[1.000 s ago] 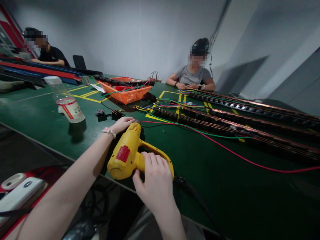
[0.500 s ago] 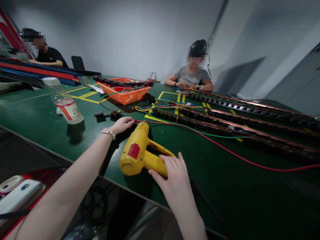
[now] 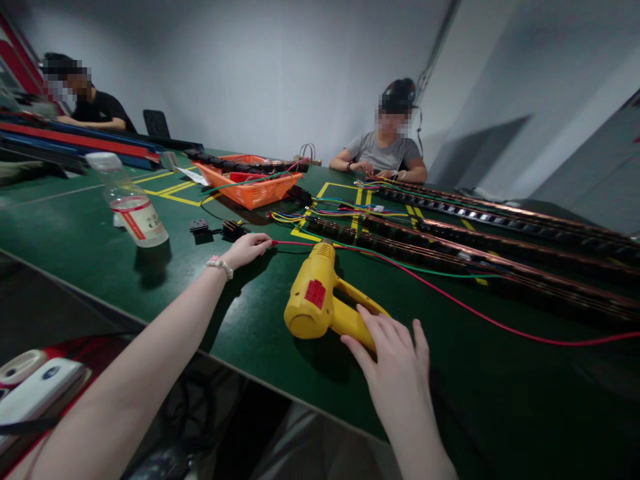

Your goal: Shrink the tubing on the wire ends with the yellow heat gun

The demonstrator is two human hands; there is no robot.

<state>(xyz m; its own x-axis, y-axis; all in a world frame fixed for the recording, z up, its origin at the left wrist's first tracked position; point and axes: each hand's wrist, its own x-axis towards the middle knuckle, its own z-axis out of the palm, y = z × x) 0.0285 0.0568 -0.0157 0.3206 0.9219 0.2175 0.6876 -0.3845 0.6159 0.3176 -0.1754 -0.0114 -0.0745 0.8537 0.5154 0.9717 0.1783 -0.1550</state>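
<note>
A yellow heat gun (image 3: 311, 293) with a red label is in front of me, its nozzle pointing away over the green table. My right hand (image 3: 395, 347) is closed around its handle. Further left, my left hand (image 3: 250, 249) pinches the end of a red wire (image 3: 435, 283), which runs off to the right across the table. Just beyond that hand lies a black connector (image 3: 233, 230) with a cable. A green wire (image 3: 400, 263) passes beyond the nozzle, close to the red one.
Long black and copper bars (image 3: 480, 260) lie along the right side. An orange basket (image 3: 250, 193) holding parts stands behind, and a plastic bottle (image 3: 135, 207) at left. One person (image 3: 385, 143) sits across the table; another (image 3: 95, 107) sits far left.
The heat gun has moved to the right, along with my right hand on its handle. My left hand has stayed nearly in place with the red wire.
</note>
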